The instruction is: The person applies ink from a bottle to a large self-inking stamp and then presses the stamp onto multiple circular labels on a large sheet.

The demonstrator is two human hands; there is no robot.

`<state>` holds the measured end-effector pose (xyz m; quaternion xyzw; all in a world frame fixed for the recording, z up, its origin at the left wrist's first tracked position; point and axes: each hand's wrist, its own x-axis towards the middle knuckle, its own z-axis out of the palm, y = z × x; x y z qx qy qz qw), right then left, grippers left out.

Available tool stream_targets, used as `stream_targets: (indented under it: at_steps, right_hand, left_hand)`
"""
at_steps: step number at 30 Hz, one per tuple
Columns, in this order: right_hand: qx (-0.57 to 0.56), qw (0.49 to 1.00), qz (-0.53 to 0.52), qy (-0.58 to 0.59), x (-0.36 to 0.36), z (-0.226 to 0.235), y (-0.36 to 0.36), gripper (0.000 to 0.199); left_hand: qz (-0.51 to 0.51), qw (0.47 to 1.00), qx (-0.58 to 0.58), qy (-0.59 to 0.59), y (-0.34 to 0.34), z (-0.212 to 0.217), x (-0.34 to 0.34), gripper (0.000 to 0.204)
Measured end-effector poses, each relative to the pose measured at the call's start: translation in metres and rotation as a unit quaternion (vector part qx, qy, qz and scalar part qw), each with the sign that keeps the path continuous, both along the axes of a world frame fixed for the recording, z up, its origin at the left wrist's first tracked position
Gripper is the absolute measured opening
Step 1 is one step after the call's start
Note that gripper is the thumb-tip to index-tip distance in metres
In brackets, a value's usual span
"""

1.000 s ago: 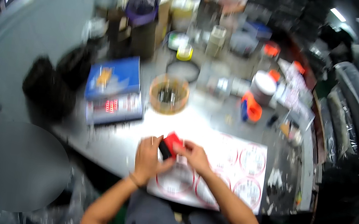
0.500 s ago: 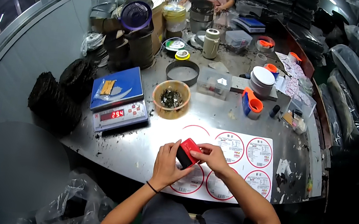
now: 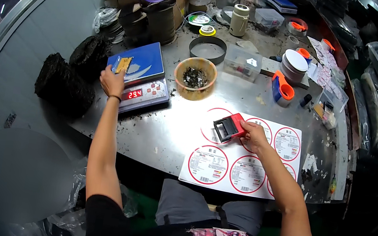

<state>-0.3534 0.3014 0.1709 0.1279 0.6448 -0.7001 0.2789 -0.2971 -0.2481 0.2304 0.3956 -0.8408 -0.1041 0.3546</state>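
Observation:
My left hand [image 3: 111, 82] is at the near end of a small clear packet with yellow contents [image 3: 123, 65]. Its fingers close on that end, while the packet lies on the blue pan of a digital scale [image 3: 148, 59]. In my right hand [image 3: 254, 136] is a red and black self-inking stamp [image 3: 230, 127], tilted with its black frame toward the left. The stamp is over a white sheet of round, red-rimmed labels [image 3: 182, 171]; a gap beneath it cannot be judged.
A bowl of dark flakes [image 3: 195, 77] stands right of the scale. Stacks of dark round sheets [image 3: 64, 85] are at the left. Beyond the labels are a clear plastic box [image 3: 242, 64], an orange and blue tape dispenser [image 3: 282, 89] and a beige flask [image 3: 239, 21].
My left hand has left the stamp and reached left to the packet on the scale. My right hand keeps the stamp, now turned sideways. The view has tilted down.

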Motion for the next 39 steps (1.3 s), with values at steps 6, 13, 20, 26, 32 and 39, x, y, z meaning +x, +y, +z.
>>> stream_targets:
  at_steps: [6, 13, 20, 26, 32, 39]
  right_hand:
    - [0.01, 0.998, 0.057, -0.006, -0.003, -0.026, 0.024, 0.035]
    - [0.041, 0.998, 0.047, 0.023, 0.007, -0.009, 0.007, 0.034]
    - [0.205, 0.965, 0.086, 0.141, 0.004, -0.02, 0.017, 0.04]
    - [0.5, 0.74, 0.138, 0.428, 0.024, 0.028, 0.003, 0.044]
    - [-0.025, 0.992, 0.126, 0.013, 0.038, 0.091, -0.046, 0.056]
    - [-0.048, 0.985, 0.095, 0.138, 0.043, 0.077, -0.018, 0.024]
  left_hand:
    - [0.034, 0.967, 0.11, -0.227, -0.039, -0.003, -0.052, 0.097]
    - [-0.042, 0.959, 0.202, -0.195, -0.112, -0.034, -0.064, 0.082]
    - [-0.177, 0.855, 0.48, 0.088, -0.03, -0.019, -0.072, 0.034]
    - [-0.355, 0.652, 0.623, 0.245, 0.142, -0.008, -0.022, 0.025]
    - [-0.343, 0.521, 0.732, 0.274, 0.301, -0.016, 0.017, 0.035]
    - [-0.378, 0.503, 0.753, 0.192, 0.346, -0.002, 0.024, 0.062]
